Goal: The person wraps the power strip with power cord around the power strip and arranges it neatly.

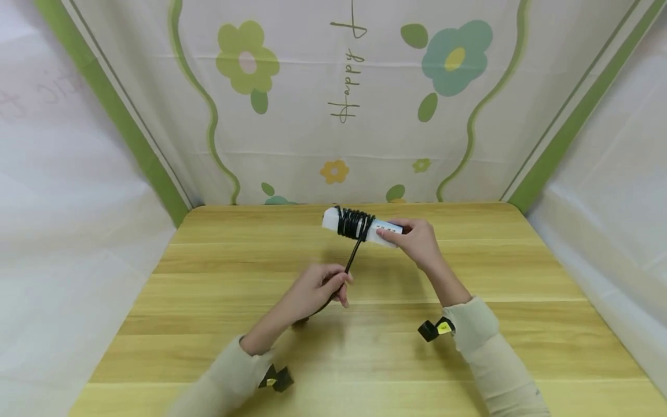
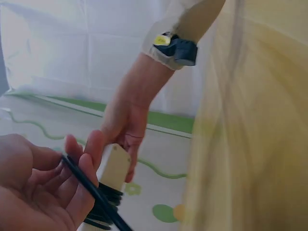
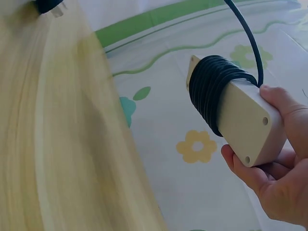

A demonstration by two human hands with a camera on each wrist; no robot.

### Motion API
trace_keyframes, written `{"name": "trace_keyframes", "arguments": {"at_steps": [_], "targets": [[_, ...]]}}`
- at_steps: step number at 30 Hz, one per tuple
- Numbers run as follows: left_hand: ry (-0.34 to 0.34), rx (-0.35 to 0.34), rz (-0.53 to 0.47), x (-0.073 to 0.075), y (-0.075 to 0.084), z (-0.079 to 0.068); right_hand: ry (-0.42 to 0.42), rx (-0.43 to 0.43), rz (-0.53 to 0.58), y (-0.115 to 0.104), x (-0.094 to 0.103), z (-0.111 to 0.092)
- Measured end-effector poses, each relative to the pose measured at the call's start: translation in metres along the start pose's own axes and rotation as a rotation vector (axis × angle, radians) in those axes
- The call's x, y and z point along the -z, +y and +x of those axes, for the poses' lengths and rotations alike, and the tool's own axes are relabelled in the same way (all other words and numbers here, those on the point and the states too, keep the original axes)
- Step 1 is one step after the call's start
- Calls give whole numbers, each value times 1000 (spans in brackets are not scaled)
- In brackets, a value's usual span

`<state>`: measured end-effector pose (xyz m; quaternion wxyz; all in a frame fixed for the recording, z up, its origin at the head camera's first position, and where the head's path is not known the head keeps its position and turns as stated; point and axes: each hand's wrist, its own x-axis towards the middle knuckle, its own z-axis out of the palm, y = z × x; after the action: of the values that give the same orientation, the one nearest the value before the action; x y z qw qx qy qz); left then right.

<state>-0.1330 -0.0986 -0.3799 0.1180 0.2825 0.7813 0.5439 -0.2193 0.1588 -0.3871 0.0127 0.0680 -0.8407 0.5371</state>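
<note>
A white power strip (image 1: 383,230) is held up over the table, several turns of its black cord (image 1: 354,224) wound around the far half. My right hand (image 1: 417,240) grips the strip by its right end, thumb on the near face. In the right wrist view the strip's plain back (image 3: 248,120) with screw holes faces the camera. Lower and to the left, my left hand (image 1: 320,286) pinches the loose length of cord (image 1: 352,255), which runs taut from the windings. Past that hand the cord leads down to its plug (image 3: 50,6), seen with metal prongs at the top left.
Beneath both hands lies a wood-grain table (image 1: 385,370). A white flowered cloth (image 1: 312,133) hangs behind its far edge, with white cloth sides (image 1: 78,231) left and right. Small black cameras (image 1: 435,329) are strapped at both wrists.
</note>
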Motion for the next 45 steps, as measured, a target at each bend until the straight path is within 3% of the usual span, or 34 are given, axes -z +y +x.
{"name": "trace_keyframes", "arguments": {"at_steps": [4, 7, 16, 20, 25, 32, 45], "targets": [[-69, 36, -103, -9, -11, -3, 30, -59, 81, 3, 7, 7], [-87, 62, -113, -16, -17, -1, 22, -87, 176, 4, 10, 11], [-48, 84, -113, -25, -31, 6, 0, -111, 336, -3, 13, 14], [-49, 67, -103, -31, -32, 10, -20, -142, 386, -2, 12, 15], [-36, 96, -83, -36, -42, 17, -54, -190, 458, -3, 9, 15], [-59, 113, -103, -33, -54, 28, -101, -208, 529, -15, 9, 9], [-126, 149, -78, -19, -82, 50, -207, -130, 635, -38, 12, -8]]}}
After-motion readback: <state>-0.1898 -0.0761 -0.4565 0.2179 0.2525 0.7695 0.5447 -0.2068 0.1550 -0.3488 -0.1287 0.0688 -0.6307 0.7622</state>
